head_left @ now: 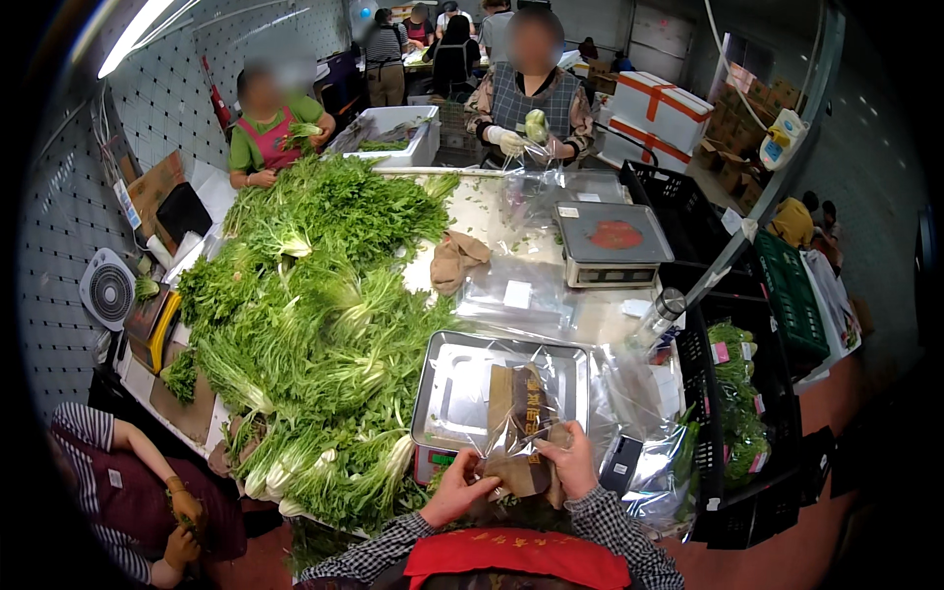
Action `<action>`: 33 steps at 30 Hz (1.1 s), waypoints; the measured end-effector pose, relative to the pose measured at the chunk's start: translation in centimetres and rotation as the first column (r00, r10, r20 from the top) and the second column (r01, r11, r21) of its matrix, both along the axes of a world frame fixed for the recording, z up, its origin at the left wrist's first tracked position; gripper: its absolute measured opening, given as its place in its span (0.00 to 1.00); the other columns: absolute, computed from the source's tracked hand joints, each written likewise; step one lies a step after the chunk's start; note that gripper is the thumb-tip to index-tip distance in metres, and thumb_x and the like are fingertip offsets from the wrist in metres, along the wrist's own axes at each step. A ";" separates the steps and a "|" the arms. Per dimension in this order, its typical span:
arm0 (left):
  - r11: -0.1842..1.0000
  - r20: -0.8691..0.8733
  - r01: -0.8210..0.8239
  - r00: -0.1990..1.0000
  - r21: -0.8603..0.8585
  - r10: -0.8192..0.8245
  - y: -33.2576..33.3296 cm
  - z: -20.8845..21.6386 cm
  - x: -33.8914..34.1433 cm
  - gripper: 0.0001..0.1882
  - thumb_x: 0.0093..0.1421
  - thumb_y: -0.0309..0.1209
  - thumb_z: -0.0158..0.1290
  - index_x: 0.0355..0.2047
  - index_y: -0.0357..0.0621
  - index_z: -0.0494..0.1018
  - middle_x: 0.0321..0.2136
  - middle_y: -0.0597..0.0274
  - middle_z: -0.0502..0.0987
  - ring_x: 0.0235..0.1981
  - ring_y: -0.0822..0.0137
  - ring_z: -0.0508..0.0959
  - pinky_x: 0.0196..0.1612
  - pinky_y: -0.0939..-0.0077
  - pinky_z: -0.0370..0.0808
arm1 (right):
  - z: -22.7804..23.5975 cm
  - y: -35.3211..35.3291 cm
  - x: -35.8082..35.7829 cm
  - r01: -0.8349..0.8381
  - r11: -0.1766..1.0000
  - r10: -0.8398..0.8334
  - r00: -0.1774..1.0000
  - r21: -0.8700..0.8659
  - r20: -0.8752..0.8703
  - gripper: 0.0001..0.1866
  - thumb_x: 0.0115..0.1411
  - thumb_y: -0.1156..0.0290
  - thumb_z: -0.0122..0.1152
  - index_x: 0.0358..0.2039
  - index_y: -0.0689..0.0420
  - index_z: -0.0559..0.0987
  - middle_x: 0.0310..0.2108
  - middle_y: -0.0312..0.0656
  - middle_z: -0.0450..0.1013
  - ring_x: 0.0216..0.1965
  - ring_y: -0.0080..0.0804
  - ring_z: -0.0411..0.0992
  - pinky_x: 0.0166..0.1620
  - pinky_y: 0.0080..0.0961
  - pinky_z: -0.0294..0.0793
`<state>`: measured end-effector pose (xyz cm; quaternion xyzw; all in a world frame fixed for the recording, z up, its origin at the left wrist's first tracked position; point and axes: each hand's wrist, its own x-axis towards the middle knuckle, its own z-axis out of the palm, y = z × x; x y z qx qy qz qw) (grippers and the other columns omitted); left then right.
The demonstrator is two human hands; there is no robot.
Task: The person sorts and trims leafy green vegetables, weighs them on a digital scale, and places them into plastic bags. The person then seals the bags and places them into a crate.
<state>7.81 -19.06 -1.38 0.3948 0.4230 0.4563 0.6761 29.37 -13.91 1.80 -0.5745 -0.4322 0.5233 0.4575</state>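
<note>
I hold the bag [516,428] over the near right part of the scale's steel pan [439,413], its long axis running almost straight away from me, the far end toward the pan's middle and the near end between my hands, though whether it touches the pan I cannot tell. My left hand [460,490] pinches its near left edge between thumb and fingers, and my right hand [570,460] pinches its right side slightly farther up. It looks clear, glossy and creased, with a dark brown panel carrying yellowish print lengthwise down the right.
</note>
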 end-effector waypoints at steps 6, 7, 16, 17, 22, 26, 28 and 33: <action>0.999 0.063 -0.017 0.998 -0.030 0.019 -0.9 -1.6 -1.6 0.13 0.64 0.27 0.53 0.48 0.39 0.69 0.37 0.68 0.76 0.39 0.78 0.74 0.44 0.80 0.71 | -1.4 -1.3 -0.4 -0.100 0.995 0.091 0.958 0.017 0.273 0.25 0.54 0.66 0.71 0.45 0.64 0.68 0.35 0.47 0.75 0.37 0.28 0.73 0.40 0.26 0.74; 0.999 0.046 0.003 0.999 -0.051 -0.001 -1.1 -1.2 -2.0 0.13 0.64 0.27 0.53 0.48 0.38 0.70 0.37 0.68 0.75 0.39 0.78 0.74 0.44 0.80 0.71 | -0.9 -1.9 -0.2 -0.155 0.987 0.136 0.941 0.038 0.311 0.26 0.55 0.66 0.71 0.46 0.64 0.68 0.37 0.48 0.75 0.38 0.29 0.73 0.41 0.26 0.74; 0.974 -0.226 0.224 0.951 0.032 -0.212 -3.5 -0.8 -6.0 0.11 0.62 0.27 0.54 0.25 0.39 0.66 0.22 0.71 0.62 0.26 0.78 0.63 0.30 0.78 0.62 | 0.6 -4.7 4.6 -0.621 0.761 0.629 0.777 -0.189 -0.017 0.22 0.60 0.66 0.65 0.49 0.61 0.66 0.43 0.43 0.72 0.48 0.28 0.72 0.49 0.25 0.71; 0.962 -0.255 0.268 0.935 0.049 -0.248 -4.0 -0.2 -6.1 0.12 0.62 0.28 0.55 0.24 0.39 0.65 0.21 0.71 0.61 0.25 0.78 0.61 0.29 0.77 0.61 | 0.7 -5.0 5.1 -0.664 0.724 0.677 0.736 -0.188 0.008 0.21 0.61 0.65 0.64 0.48 0.60 0.67 0.41 0.43 0.72 0.47 0.27 0.73 0.48 0.25 0.71; 0.909 -0.100 0.416 0.906 0.031 -0.411 -5.4 1.2 -7.1 0.12 0.67 0.30 0.51 0.45 0.33 0.75 0.38 0.60 0.78 0.42 0.70 0.75 0.48 0.76 0.70 | 3.0 -7.5 5.5 -0.658 0.732 0.678 0.683 -0.173 0.273 0.17 0.60 0.61 0.65 0.27 0.60 0.70 0.21 0.37 0.67 0.25 0.21 0.65 0.29 0.24 0.64; 0.896 -0.168 0.428 0.898 0.114 -0.408 -3.5 3.8 -6.5 0.12 0.66 0.30 0.52 0.43 0.33 0.76 0.38 0.59 0.79 0.40 0.71 0.76 0.45 0.77 0.71 | 1.9 -6.9 4.4 -0.544 0.835 0.548 0.806 -0.084 0.222 0.14 0.58 0.68 0.66 0.23 0.59 0.70 0.20 0.29 0.65 0.25 0.13 0.61 0.27 0.18 0.61; 0.888 -0.278 0.366 0.916 0.277 -0.291 -1.6 6.3 -5.5 0.10 0.65 0.29 0.51 0.39 0.33 0.76 0.30 0.62 0.78 0.34 0.72 0.76 0.39 0.76 0.72 | 1.7 -6.1 3.6 -0.467 0.882 0.470 0.877 -0.055 0.099 0.14 0.58 0.70 0.66 0.22 0.58 0.70 0.21 0.27 0.65 0.25 0.11 0.61 0.27 0.16 0.61; 0.889 -0.182 0.232 0.968 0.395 -0.172 2.3 14.4 -4.5 0.09 0.65 0.27 0.51 0.34 0.33 0.77 0.23 0.67 0.75 0.25 0.77 0.73 0.28 0.81 0.70 | 8.2 -2.8 2.4 -0.281 0.952 0.286 0.958 0.124 -0.027 0.14 0.60 0.72 0.65 0.21 0.57 0.71 0.18 0.26 0.65 0.22 0.10 0.60 0.26 0.14 0.58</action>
